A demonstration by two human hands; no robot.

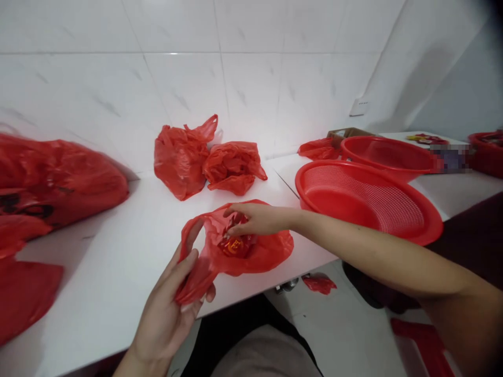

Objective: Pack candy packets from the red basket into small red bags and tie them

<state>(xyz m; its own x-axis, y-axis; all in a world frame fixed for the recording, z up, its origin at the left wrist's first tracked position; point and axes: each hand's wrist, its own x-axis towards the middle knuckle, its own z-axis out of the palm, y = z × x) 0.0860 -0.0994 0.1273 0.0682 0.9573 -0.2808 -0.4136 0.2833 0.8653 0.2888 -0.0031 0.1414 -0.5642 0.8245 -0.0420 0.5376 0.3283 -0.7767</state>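
A thin red plastic bag [271, 248] lies spread on the white table with its mouth turned up. At the bag's near left side, my left hand [168, 303] is closed on its edge by the handle loop, thumb on top. My right hand [257, 219] reaches in over the mouth, its fingers curled on a shiny red packet [236, 246] with yellow lettering. The packet sits partly inside the bag, and its lower part is hidden by the plastic.
Two bunched red bags [181, 162] stand by the tiled wall. A large filled red bag [78, 183] lies at the left. To the right are a red mesh basket [408, 204] and a red basin [393, 152]. The white table [110, 277] has its front edge near my lap.
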